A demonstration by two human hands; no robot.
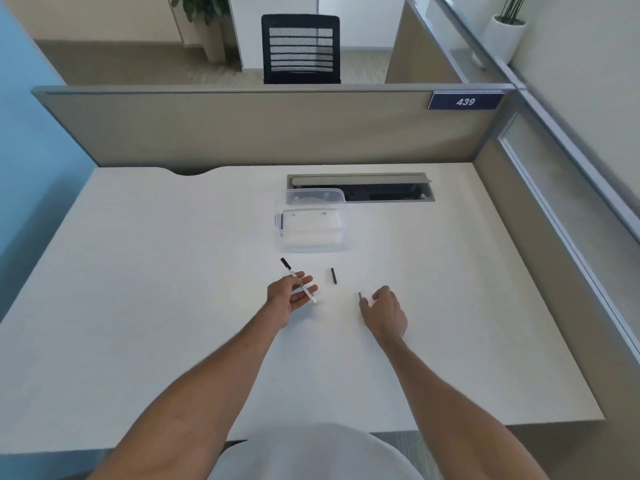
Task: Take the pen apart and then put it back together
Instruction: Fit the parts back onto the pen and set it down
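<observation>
Left hand (289, 296) out over the white desk (156, 306), palm turned up, fingers (304, 284) loosely apart with the pen body (298, 280) lying across them. Not pinched, just cradled on the open fingers. White barrel, black end pointing away toward the far left, pale tip sticking out past the fingertips toward the near right.

Right hand (382, 311) low over the desk, back of the hand facing up, fingers curled in together. Small dark part (360, 295) right at the thumb side, touching or nearly touching the thumb tip; can't tell whether actually gripped or simply lying beside the hand. Too small to say which piece of the pen.

Between the two hands and a bit farther away, a short black cap (333, 275) flat on the desk, lying alone, apart from both hands.

Beyond that, a clear plastic box (311, 225) sitting open-topped near the middle of the desk, something pale inside but blurred through the walls. Behind the box, an open cable slot (360, 187) set in the desk surface. Grey partition (242, 126) along the far edge carrying a blue plate marked 439 (465, 101), black mesh chair (300, 48) past the partition.
</observation>
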